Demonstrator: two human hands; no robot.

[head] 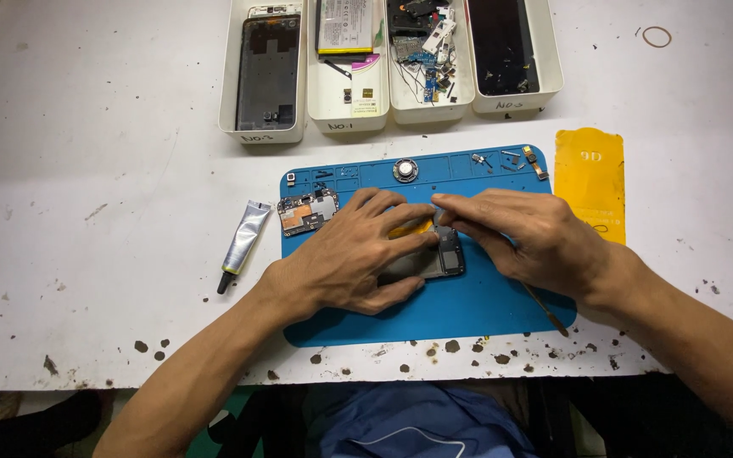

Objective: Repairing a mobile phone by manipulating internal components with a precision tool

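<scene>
White and chipped along its near edge, the worktable [86, 254] carries, at far left, a small silver tube with a black nozzle [243, 243] lying just off the edge of a blue rectangular silicone work mat [468, 305]. On the mat's left part sits a loose circuit board with copper-coloured patches [305, 211]. Next comes the left hand [354, 259], palm down with fingers spread, pressing flat on a dark opened phone body [443, 254] in the middle of the mat; its fingertips reach over a yellow patch [413, 227] on the phone's upper edge. Only the phone's right end shows, between the two hands. The right hand [528, 233] meets it from the other side, thumb and forefinger pinched narrow at the phone's top edge, touching the left fingertips; what they pinch cannot be made out. A thin metal tool [546, 310] lies under that wrist. Beyond the mat stand four white plastic trays [263, 131] of phone parts, and at right a yellow flat sleeve [590, 180].
</scene>
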